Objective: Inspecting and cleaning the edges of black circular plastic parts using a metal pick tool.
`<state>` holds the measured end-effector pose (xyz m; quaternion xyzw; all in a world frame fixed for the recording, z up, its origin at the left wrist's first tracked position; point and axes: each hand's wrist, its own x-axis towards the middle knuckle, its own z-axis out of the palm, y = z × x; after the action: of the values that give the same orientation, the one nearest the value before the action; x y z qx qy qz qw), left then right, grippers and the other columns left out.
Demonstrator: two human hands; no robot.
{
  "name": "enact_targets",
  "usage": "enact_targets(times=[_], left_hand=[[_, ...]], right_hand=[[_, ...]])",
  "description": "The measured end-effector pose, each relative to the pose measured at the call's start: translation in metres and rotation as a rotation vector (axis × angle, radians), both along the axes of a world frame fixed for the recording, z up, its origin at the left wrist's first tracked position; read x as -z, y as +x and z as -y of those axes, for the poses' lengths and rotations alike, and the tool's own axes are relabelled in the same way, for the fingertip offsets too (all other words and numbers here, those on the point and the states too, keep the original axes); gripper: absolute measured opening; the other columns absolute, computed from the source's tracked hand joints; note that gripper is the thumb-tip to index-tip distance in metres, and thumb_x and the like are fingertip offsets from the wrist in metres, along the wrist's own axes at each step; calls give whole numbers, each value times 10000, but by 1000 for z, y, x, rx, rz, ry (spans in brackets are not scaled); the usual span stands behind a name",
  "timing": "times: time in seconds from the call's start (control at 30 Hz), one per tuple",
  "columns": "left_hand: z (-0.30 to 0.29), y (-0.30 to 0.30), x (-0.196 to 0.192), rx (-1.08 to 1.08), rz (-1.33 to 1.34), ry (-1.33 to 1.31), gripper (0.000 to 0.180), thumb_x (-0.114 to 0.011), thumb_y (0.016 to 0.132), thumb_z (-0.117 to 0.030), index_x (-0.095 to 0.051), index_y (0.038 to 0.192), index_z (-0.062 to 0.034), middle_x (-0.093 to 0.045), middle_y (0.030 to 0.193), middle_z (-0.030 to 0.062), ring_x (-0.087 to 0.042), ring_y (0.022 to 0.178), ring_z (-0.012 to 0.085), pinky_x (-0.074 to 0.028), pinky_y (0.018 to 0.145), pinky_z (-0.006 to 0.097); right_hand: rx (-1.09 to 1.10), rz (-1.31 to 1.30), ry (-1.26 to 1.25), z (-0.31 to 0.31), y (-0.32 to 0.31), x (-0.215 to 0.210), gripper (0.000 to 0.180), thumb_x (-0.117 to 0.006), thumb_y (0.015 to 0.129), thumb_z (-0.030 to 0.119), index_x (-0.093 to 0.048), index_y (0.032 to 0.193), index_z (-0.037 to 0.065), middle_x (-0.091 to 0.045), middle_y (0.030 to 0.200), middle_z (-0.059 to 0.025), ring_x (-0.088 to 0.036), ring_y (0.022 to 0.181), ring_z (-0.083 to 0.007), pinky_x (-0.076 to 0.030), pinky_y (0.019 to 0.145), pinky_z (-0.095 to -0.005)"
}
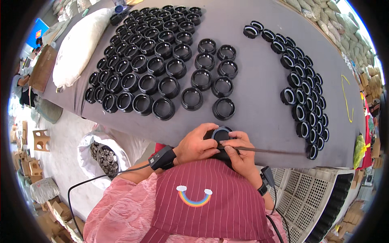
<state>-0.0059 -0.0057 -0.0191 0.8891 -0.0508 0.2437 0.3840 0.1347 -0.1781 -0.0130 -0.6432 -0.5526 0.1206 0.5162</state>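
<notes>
1 black ring (219, 130) between both hands, at near edge of gray table (259, 97). Left hand (196, 143) grasps the ring's left side, fingers curled. Right hand (241, 153) pinches a thin dark strip (273, 151), fingertips against the ring's right side; strip trails off rightward. Ahead-left of hands: loose rings (156, 71), many, in rows. Farther right of hands: curved ring cluster (301, 96). Left of hands, below tabletop: white sack (86, 158), metal parts (104, 158) inside. Right, low: pale crates (293, 194).
</notes>
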Motion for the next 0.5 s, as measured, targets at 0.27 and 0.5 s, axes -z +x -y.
enact_targets(times=[0.27, 0.5], left_hand=[[2, -3, -5, -98, -9, -274, 607, -863, 681, -168, -505, 1144, -9, -545, 1273, 244, -562, 1199, 412, -487, 992, 436], [-26, -17, -86, -299, -550, 168, 597, -805, 731, -362, -491, 1100, -13, -606, 1070, 210, -648, 857, 385, -518, 699, 458]], right_hand=[[17, -1042, 305, 10, -7, 23, 152, -533, 1038, 116, -633, 1035, 1, -677, 1112, -192, -625, 1109, -273, -513, 970, -410], [182, -831, 430, 38, 20, 34, 147, -526, 1042, 128, -614, 1008, 16, -673, 1023, -168, -647, 985, -268, -558, 890, -461]])
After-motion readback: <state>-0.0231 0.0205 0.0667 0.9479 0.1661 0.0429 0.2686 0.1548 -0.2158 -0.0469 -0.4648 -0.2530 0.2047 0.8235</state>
